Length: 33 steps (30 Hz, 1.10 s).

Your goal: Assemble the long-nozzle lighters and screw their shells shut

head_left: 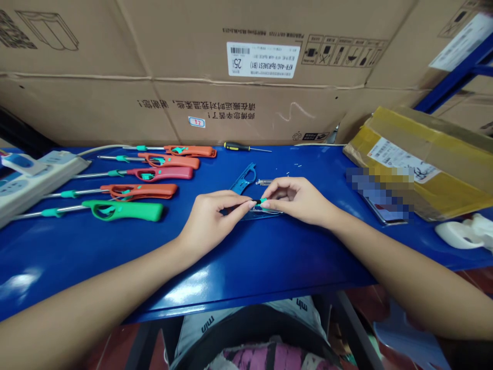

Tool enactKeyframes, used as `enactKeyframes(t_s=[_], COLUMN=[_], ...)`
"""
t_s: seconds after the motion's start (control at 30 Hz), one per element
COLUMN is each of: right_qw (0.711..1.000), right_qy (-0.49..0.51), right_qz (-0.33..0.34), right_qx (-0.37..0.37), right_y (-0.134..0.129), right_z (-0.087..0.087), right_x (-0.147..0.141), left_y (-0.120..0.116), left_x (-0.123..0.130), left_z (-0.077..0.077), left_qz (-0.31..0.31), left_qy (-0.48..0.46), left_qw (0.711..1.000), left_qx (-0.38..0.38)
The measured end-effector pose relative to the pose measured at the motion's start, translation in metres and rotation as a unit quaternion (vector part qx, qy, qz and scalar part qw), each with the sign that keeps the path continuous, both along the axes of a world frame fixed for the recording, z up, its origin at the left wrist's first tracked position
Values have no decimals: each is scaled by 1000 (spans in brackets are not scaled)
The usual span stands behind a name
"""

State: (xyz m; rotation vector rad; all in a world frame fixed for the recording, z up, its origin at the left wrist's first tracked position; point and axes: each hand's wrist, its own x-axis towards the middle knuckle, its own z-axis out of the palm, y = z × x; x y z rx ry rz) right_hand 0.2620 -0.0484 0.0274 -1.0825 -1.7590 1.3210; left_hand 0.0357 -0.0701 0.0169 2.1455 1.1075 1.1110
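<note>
Both hands meet over the middle of the blue table. Between their fingertips is a small black and green part (260, 202) with thin wires beside it. My left hand (215, 216) pinches its black end, thumb against forefinger. My right hand (296, 200) is closed on the green end. Just behind and below them lies a blue lighter casing (243, 177), partly covered by the fingers. A small metal-tipped clear piece (265, 182) rests behind my right fingers. Several small pins or screws (297, 165) are scattered farther back.
Several long-necked lighters, orange, red and a green one (123, 210), lie in a row at left beside a power strip (34, 177). A screwdriver (246, 147) lies at the back. To the right are a phone (385, 205), a taped carton (431, 159) and a white object (460, 235).
</note>
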Motion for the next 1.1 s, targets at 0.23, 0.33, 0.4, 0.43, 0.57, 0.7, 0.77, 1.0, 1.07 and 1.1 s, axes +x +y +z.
enactKeyframes(t_s=[0.23,0.33,0.4,0.43,0.57,0.7,0.77,1.0,1.07,1.1], right_qw=[999,999,999,999,999,998,998,990,991,992], right_qy=[42,37,36,36,39,57,66,97,89,84], right_qz=[-1,15,8,3,15,6,7,62,69,73], right_qx=[-10,-3,0,1,-1,-9,-20,-76,-73,-67], right_y=[-1,-1,-1,-1,-2,-1,0,4,5,5], right_z=[1,1,1,1,1,1,1,1,1,1], right_x=[0,1,1,1,1,1,1,9,11,12], left_y=[-1,-2,-2,-2,-1,-2,-2,-3,-2,-1], left_x=[-1,0,0,0,-1,0,0,0,-1,-1], left_z=[-1,0,0,0,0,2,2,1,1,1], left_qz=[-12,-17,-21,-21,-28,-33,-29,-56,-70,-76], left_qy=[2,8,6,4,-7,-15,-22,-9,-5,-4], left_qw=[999,999,999,999,998,998,998,989,983,981], left_qx=[30,44,49,49,48,51,57,138,168,180])
